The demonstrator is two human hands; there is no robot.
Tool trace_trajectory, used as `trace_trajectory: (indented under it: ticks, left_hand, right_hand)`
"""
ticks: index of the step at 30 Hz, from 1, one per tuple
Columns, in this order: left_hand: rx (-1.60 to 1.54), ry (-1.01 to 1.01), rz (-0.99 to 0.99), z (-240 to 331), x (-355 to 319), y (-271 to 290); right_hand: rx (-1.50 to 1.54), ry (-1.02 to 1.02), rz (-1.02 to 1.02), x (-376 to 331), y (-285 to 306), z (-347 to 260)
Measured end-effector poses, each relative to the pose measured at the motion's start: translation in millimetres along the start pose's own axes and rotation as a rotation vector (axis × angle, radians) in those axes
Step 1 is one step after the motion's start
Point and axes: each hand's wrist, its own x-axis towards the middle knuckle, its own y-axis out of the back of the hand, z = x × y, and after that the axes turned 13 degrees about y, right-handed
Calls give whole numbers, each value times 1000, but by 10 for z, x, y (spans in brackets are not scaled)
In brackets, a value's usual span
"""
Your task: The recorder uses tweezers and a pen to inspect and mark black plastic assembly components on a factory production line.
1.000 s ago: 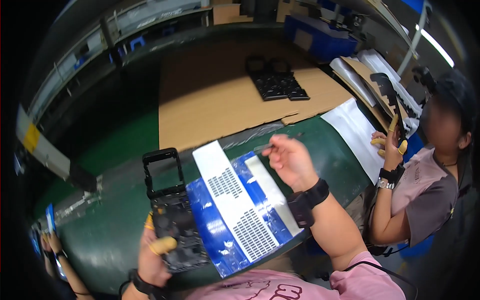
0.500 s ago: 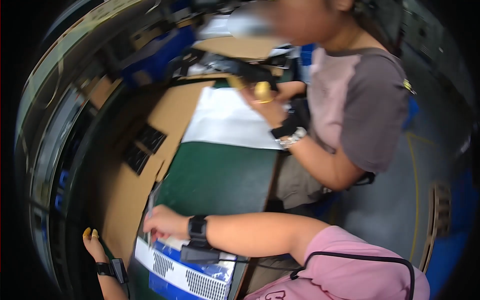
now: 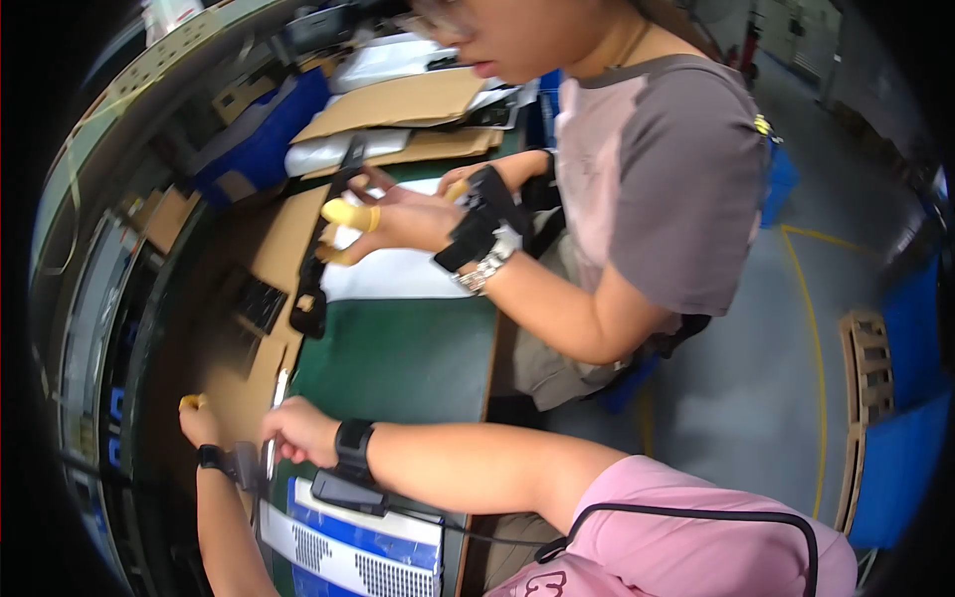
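The right hand (image 3: 298, 430) lies loosely curled over the near edge of the green mat (image 3: 398, 358), fingers closing on a thin pale strip (image 3: 277, 398) that runs up past its knuckles. The left hand (image 3: 199, 423) is raised just beside it, fingers bent, one tip capped in yellow; whether it grips anything I cannot tell. A dark frame (image 3: 249, 468) sits between the two wrists. To do this step well, I judge the strip wants a light pinch close to its end, with the left hand steadying the frame. Just below the right wrist lies a blue-and-white panel (image 3: 348, 542). Beyond the mat a co-worker's hands (image 3: 398, 219) hold a long black part (image 3: 323, 249) over white sheets (image 3: 388, 274).
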Motion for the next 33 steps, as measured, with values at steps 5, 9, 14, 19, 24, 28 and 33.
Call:
trace_trajectory:
  ticks: [5, 9, 14, 19, 24, 28, 33]
  left_hand:
    - [105, -97, -53, 168, -361, 543]
    - [51, 6, -79, 178, -239, 275]
    - [358, 230, -34, 498, -247, -273]
    - [80, 71, -64, 264, 187, -445]
    - [24, 80, -144, 652, -83, -269]
    - [240, 159, -19, 633, -29, -338]
    - [-118, 273, -229, 398, 154, -486]
  right_hand:
    - [41, -70, -20, -54, 11, 79]
    - [-71, -67, -82, -78, 27, 120]
    - [-91, -103, -82, -95, -84, 80]
    - [-128, -123, -137, -55, -98, 20]
    - [-140, -96, -109, -64, -5, 24]
    - [-182, -88, -114, -60, -94, 78]
    - [-225, -48, -92, -57, -122, -52]
